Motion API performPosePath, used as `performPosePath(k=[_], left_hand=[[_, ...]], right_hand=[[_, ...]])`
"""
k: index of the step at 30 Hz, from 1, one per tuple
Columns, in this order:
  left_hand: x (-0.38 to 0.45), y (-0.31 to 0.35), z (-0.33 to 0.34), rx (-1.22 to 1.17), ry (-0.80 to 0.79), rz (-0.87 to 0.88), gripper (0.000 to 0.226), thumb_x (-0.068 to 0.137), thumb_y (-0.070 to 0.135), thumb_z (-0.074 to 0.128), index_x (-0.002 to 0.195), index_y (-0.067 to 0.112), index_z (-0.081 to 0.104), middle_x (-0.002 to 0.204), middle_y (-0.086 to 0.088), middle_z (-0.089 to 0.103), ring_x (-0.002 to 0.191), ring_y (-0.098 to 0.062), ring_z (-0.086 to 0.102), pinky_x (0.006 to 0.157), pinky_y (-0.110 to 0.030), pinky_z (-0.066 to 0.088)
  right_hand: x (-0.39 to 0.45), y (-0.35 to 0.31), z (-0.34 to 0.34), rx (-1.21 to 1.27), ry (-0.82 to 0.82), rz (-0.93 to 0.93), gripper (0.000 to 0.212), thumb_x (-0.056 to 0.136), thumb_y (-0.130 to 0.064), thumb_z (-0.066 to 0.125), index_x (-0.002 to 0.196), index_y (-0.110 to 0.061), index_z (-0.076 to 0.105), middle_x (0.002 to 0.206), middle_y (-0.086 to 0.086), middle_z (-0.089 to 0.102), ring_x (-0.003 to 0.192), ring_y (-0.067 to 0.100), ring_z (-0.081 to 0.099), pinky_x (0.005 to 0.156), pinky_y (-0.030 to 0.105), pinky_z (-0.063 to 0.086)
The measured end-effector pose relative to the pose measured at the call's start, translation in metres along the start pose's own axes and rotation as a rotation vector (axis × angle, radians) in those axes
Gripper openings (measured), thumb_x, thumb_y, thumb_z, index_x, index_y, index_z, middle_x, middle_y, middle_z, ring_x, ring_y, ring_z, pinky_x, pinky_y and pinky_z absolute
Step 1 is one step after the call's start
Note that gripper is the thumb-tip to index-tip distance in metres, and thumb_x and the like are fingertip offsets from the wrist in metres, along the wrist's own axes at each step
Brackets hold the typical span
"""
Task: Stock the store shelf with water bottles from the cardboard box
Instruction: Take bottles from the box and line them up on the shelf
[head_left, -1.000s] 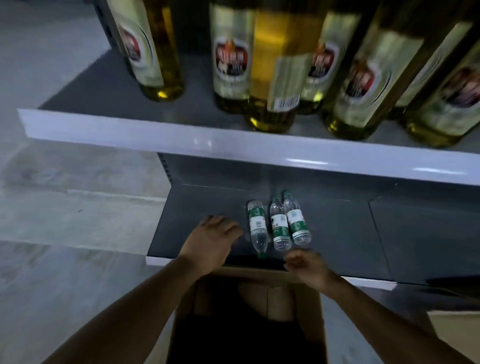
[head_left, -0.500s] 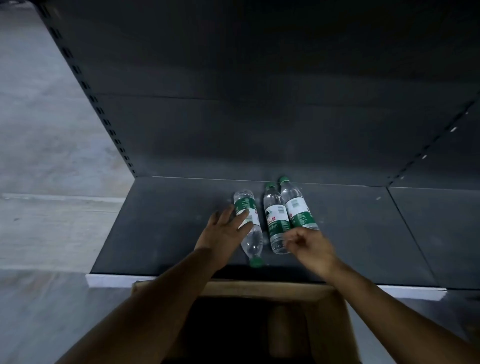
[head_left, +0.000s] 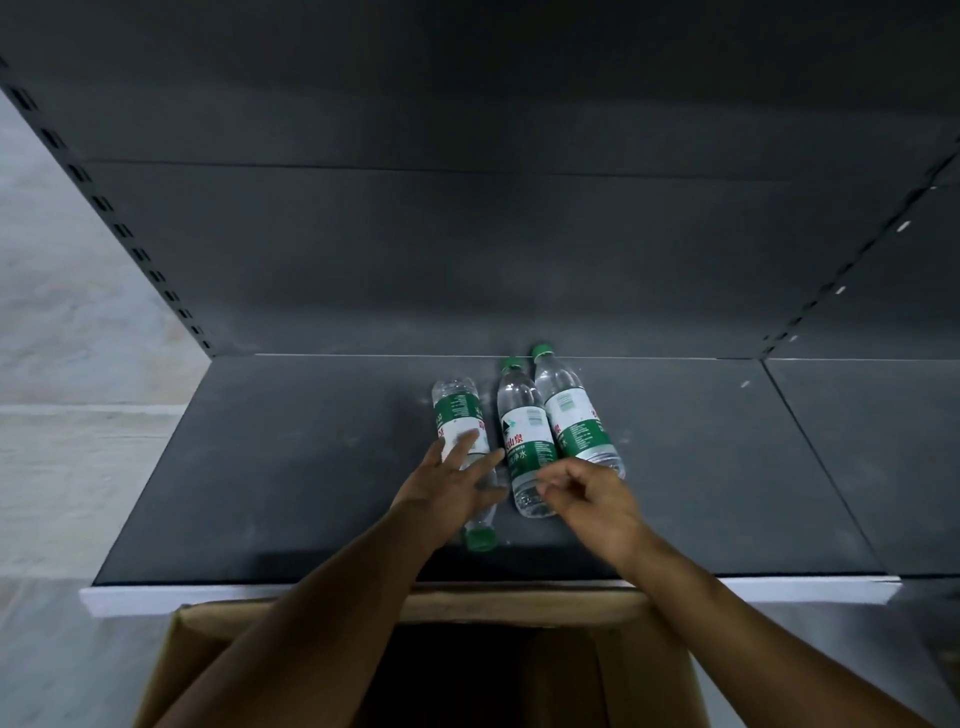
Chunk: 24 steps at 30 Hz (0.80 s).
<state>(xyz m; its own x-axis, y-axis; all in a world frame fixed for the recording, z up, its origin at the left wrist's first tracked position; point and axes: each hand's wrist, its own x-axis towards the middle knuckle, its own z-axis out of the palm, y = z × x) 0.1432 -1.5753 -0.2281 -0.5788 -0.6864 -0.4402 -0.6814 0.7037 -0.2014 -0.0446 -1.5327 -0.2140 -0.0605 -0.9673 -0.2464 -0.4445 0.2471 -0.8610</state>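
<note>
left fingers (head_left: 470, 448) are straight and spread, lying over the left bottle (head_left: 460, 415), holding nothing. the left hand (head_left: 447, 491) covers that bottle's lower half; its green cap (head_left: 479, 539) points toward the box. right fingers (head_left: 558, 475) are loosely curled, tips just beside the middle bottle (head_left: 522, 431); whether they touch it i cannot tell, and they grip nothing. the right hand (head_left: 592, 501) sits near the base of the right bottle (head_left: 574, 415). all three bottles lie on their sides on the dark shelf (head_left: 260, 467), the middle and right ones touching, caps toward the back panel (head_left: 467, 234). the open cardboard box (head_left: 519, 608) stands against the shelf's white front edge (head_left: 182, 595), below both forearms.
</note>
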Motion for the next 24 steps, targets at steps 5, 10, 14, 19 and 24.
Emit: performPosePath(k=[5,10,14,19,24], left_hand=[[0.009,0.005,0.006,-0.020,0.008,0.024,0.070,0.092,0.016,0.056,0.149,0.031,0.020,0.160,-0.003,-0.009,0.144,-0.037,-0.016,0.115,-0.061,0.009],[0.013,0.016,0.004,-0.016,0.049,-0.009,0.065,0.092,0.013,0.055,0.148,0.028,0.024,0.159,-0.010,0.004,0.144,-0.041,-0.010,0.114,-0.060,0.016],[0.005,0.017,0.002,-0.046,0.058,-0.037,0.063,0.092,0.006,0.053,0.145,0.027,0.025,0.159,-0.009,0.000,0.143,-0.044,-0.012,0.109,-0.056,0.032],[-0.005,0.012,-0.011,-0.188,0.119,-0.148,0.072,0.088,-0.001,0.052,0.142,0.034,0.019,0.159,0.000,-0.006,0.142,-0.049,-0.009,0.087,-0.049,0.054],[-0.015,-0.003,-0.039,-0.541,0.324,-0.297,0.064,0.091,0.008,0.052,0.142,0.039,0.027,0.155,0.011,0.013,0.137,-0.031,0.032,0.097,-0.043,0.048]], right_hand=[[0.004,0.006,0.000,0.038,-0.010,0.008,0.016,0.085,-0.012,0.068,0.084,-0.027,0.068,0.084,-0.009,0.070,0.080,0.004,0.065,0.069,0.007,0.045],[0.002,0.008,-0.001,0.066,-0.014,0.015,0.019,0.085,-0.009,0.067,0.081,-0.028,0.066,0.080,-0.011,0.069,0.073,-0.005,0.063,0.064,0.003,0.044],[0.000,0.008,-0.006,0.063,-0.019,0.034,0.022,0.086,-0.013,0.067,0.077,-0.032,0.065,0.076,-0.018,0.068,0.068,-0.011,0.062,0.061,0.000,0.042],[0.000,0.001,-0.016,0.053,0.036,0.049,0.026,0.085,-0.010,0.067,0.074,-0.033,0.063,0.067,-0.027,0.063,0.062,-0.021,0.057,0.056,-0.005,0.037],[-0.004,-0.017,-0.022,0.042,0.047,0.039,0.028,0.086,-0.007,0.064,0.078,-0.034,0.064,0.076,-0.022,0.065,0.067,-0.012,0.059,0.060,-0.003,0.039]])
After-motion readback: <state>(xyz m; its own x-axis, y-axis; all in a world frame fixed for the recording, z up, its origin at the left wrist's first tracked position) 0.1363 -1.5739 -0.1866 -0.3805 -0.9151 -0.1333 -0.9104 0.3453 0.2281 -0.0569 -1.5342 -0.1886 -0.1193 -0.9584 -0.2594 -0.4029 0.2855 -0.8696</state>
